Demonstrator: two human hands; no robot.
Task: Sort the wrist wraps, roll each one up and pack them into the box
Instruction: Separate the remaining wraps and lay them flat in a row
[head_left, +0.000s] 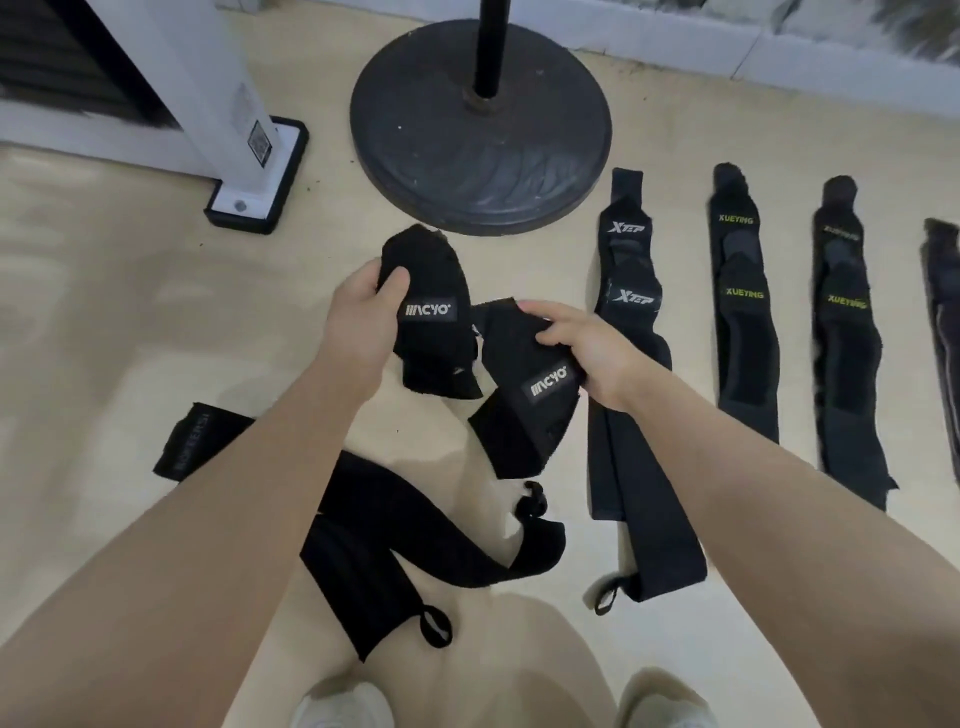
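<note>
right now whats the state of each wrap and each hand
left hand: grips one MCYO wrap
left MCYO wrap: bunched, lifted
right hand: holds the other MCYO wrap
right MCYO wrap: bunched, lifted
XTEP wraps: laid out long on the floor, overlapping
XUEYING wraps: flat, unrolled, side by side
loose black wraps: unrolled, lying crookedly near the feet
box: not in view

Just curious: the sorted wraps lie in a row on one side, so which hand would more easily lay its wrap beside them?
The right hand: its black MCYO wrap hangs next to the black XTEP wraps.
</note>
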